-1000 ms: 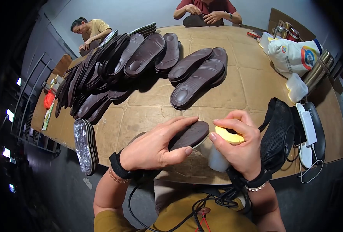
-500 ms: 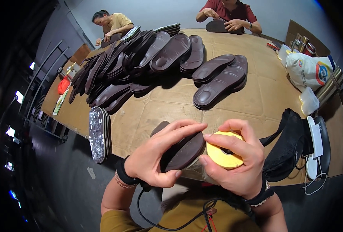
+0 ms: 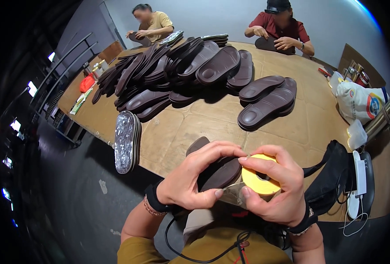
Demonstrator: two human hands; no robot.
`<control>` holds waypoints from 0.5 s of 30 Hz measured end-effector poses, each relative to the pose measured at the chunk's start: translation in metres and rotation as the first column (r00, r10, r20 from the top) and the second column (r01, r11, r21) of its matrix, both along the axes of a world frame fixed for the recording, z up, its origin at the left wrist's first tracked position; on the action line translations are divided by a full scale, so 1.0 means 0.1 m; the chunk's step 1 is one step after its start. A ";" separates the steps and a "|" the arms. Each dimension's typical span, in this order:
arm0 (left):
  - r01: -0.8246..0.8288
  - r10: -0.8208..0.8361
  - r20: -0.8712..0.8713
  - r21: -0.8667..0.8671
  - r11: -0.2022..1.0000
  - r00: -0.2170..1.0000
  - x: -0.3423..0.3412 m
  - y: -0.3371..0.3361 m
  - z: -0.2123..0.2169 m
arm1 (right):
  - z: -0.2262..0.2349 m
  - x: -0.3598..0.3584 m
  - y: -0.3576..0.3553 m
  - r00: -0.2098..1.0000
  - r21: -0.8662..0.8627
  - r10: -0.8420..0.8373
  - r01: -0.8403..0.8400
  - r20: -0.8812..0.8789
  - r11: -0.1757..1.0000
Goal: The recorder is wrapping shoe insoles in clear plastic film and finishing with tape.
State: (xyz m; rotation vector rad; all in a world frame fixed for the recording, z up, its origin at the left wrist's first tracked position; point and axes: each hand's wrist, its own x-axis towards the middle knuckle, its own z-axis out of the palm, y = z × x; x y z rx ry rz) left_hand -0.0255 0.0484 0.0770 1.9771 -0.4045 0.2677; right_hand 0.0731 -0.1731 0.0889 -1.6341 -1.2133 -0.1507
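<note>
My left hand [image 3: 187, 182] is closed round a dark brown shoe insole [image 3: 221, 174], fingers over its far edge and thumb along the near side. In my right hand [image 3: 285, 191] is a roll of tape [image 3: 250, 177] with a yellow side, held right beside the insole. A shiny clear strip [image 3: 233, 194] runs from the roll to the near edge of the insole, between my two thumbs. Part of the insole is hidden behind my left hand.
A big heap of brown insoles [image 3: 155, 75] covers the table's far left. Closer, a few insoles [image 3: 269, 103] lie apart, and a film-covered stack [image 3: 126, 141] sits at the left edge. Right: a black bag [image 3: 329, 176], a power strip [image 3: 360, 174], a white bag [image 3: 357, 101]. Two people work opposite.
My view has tilted up slightly and turned left. A length of the clear strip now shows between roll and insole, where my right thumb has drawn back a little from the insole.
</note>
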 end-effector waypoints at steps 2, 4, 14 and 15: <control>-0.004 0.004 -0.003 -0.009 1.000 1.000 0.00 0.01 0.01 | -0.01 0.01 -0.02 1.000 -0.002 0.016 -0.016 -0.001 1.000; -0.003 0.003 -0.006 -0.020 1.000 1.000 0.01 0.03 0.01 | -0.07 0.04 -0.02 0.999 0.035 0.037 -0.036 -0.030 0.999; -0.020 0.020 0.023 -0.008 1.000 1.000 -0.01 0.10 0.04 | 0.02 0.05 -0.15 0.991 0.009 0.099 -0.099 -0.089 0.995; -0.024 0.024 0.031 0.003 1.000 0.999 -0.02 0.09 0.04 | 0.05 0.05 -0.14 1.000 0.003 0.024 -0.024 -0.009 1.000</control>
